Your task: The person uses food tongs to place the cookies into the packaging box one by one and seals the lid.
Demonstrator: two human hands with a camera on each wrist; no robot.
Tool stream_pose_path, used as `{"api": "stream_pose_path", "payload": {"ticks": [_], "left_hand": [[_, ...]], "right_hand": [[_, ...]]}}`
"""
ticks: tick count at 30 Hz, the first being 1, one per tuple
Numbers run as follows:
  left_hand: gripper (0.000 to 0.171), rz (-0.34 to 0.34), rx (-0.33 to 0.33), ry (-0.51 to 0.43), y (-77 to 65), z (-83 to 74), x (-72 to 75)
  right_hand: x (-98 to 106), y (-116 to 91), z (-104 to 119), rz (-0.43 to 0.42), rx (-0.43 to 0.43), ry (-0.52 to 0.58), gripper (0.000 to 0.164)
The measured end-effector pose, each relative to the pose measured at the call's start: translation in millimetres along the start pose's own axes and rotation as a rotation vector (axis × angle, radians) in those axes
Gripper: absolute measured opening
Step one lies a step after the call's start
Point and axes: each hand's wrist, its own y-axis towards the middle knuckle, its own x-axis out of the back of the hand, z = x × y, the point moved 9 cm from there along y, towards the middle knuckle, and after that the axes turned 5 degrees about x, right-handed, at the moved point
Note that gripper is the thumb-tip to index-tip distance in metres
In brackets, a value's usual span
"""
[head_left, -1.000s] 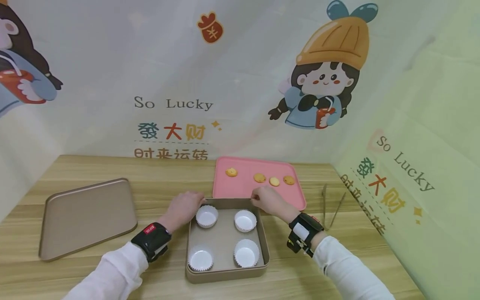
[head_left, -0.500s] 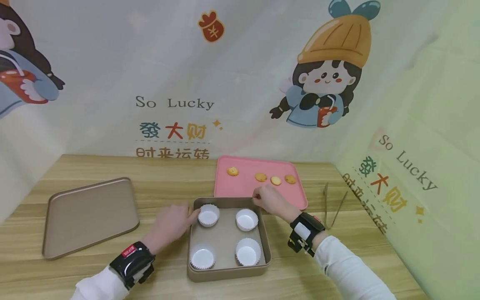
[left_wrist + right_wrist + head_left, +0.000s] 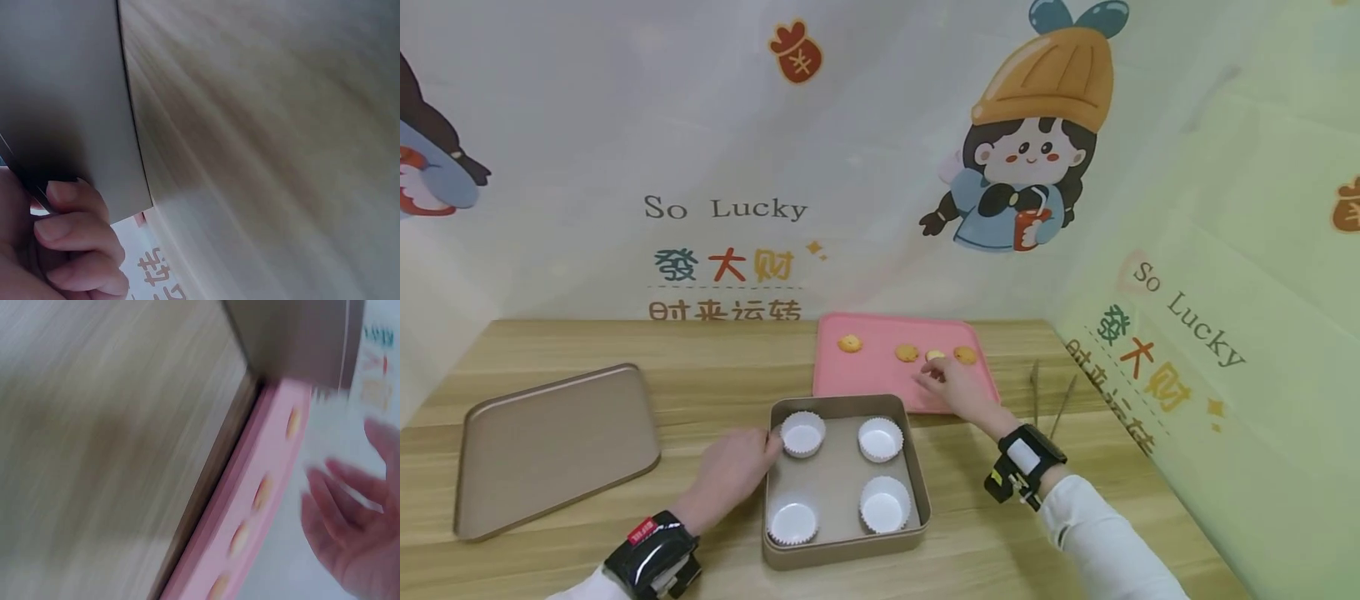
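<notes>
A square bronze-coloured baking tin stands in the middle of the table, with several white paper baking cups placed toward its corners. At the tin's left wall, my left hand holds the rim; the left wrist view shows its curled fingers against the outside wall. My right hand is off the tin, in the air over the front right of a pink tray, its fingers apart and holding nothing. Several cookies lie on that tray, one partly covered by the right hand.
To the left lies a flat bronze-coloured tray. Metal tongs lie to the right of the pink tray, partly behind the right wrist. A printed cloth hangs behind the wooden table.
My left hand has slid from the tin's back left corner nearer along its left wall. My right hand has let go of the back right corner and moved right, over the pink tray.
</notes>
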Motion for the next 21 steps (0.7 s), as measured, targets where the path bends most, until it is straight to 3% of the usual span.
{"api": "stream_pose_path", "payload": {"ticks": [4, 7, 11, 17, 21], "left_hand": [[0.035, -0.012, -0.008, 0.009, -1.3, 2.8, 2.3], [0.034, -0.008, -0.005, 0.013, -1.3, 5.0, 2.8], [0.034, 0.008, 0.022, 0.016, -1.0, 8.3, 3.4], [0.034, 0.024, 0.022, 0.029, 0.2, 6.6, 3.1], [0.035, 0.029, 0.018, 0.033, 1.1, 4.7, 1.6]], "right_hand": [[43, -18, -47, -0.186, -0.200, -0.248, 0.038], [60, -42, -86, -0.179, -0.445, -0.382, 0.060], [63, -70, -125, -0.090, -0.676, -0.387, 0.087], [52, -93, -150, 0.034, -0.802, -0.269, 0.098], [48, -98, -155, 0.124, -0.825, -0.310, 0.092]]}}
